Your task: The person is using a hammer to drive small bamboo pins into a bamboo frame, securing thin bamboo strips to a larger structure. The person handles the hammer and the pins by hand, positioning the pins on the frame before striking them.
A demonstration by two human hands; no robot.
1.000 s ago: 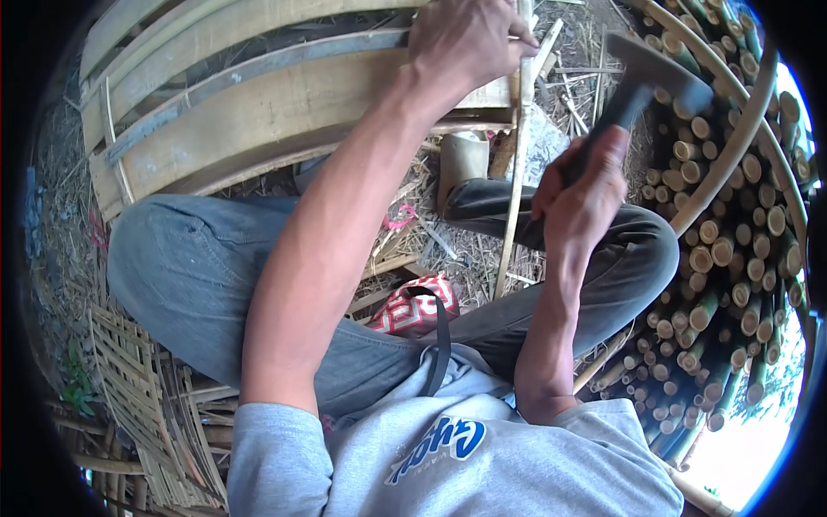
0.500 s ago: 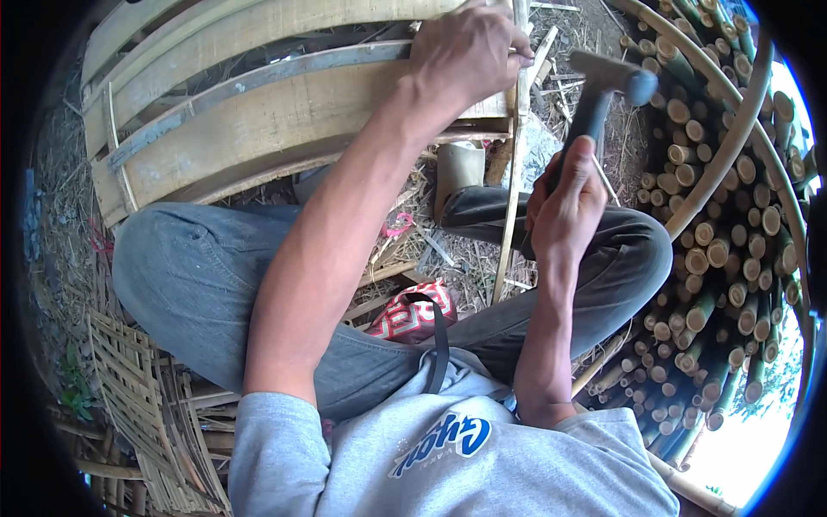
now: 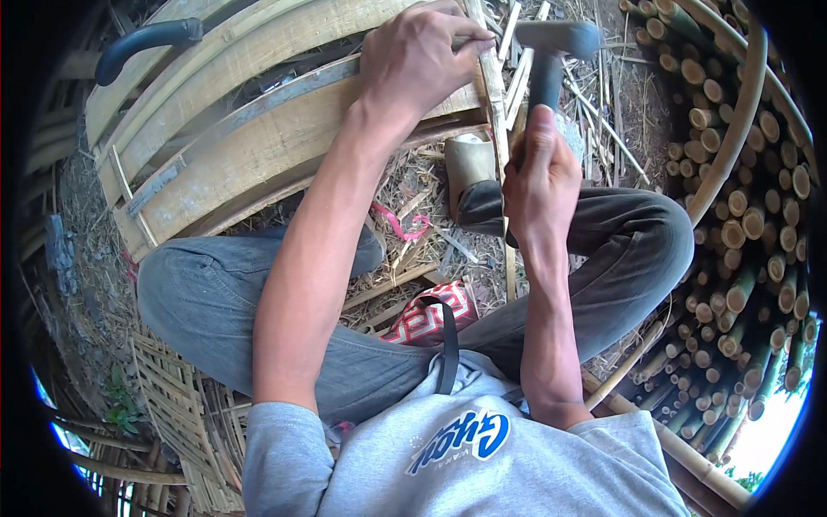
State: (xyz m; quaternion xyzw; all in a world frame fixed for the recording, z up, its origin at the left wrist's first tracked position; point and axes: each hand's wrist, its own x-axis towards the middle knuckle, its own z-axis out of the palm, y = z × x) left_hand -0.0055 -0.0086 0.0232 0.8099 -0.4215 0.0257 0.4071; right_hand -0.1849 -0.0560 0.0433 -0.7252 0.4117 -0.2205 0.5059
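Observation:
My left hand (image 3: 418, 60) rests over the far right part of a slatted panel of pale flat boards (image 3: 250, 129). Its thumb and forefinger pinch together at a narrow upright strip (image 3: 497, 103) along the boards' ends; what is between the fingertips is too small to make out. In my right hand (image 3: 544, 177) is a hammer (image 3: 545, 79), gripped by its dark handle with the thumb laid along it. The hammer's head is raised just right of my left fingertips, apart from them and the strip.
Cut bamboo poles (image 3: 732, 233) are stacked at the right, with a long curved pole (image 3: 728, 142) before them. Woven bamboo lattice (image 3: 177, 392) lies at lower left. A red patterned pouch (image 3: 439, 314) and pink ribbon (image 3: 401, 224) lie between my legs. A dark curved handle (image 3: 146, 45) shows at far left.
My right hand has brought the hammer up and left, nearer my left fingertips. My left hand keeps its pinch at the strip. The view has shifted, bringing the dark curved handle into sight.

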